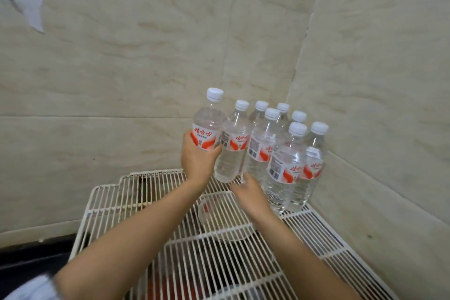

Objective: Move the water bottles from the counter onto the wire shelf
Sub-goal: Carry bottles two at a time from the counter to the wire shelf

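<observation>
Several clear water bottles point(287, 165) with white caps and red-and-white labels stand clustered in the back right corner of the white wire shelf point(114, 195). My left hand point(197, 158) grips one more bottle point(207, 129) around its label, held upright just left of the cluster and above the shelf. My right hand point(248, 192) rests low against the base of the front bottles, fingers spread, touching the bottle point(231, 151) beside the held one.
Tiled walls meet in a corner right behind the bottles. Under the wire grid sit a clear plastic container point(219, 217) and dark and red items. A dark ledge point(31, 260) runs at the lower left.
</observation>
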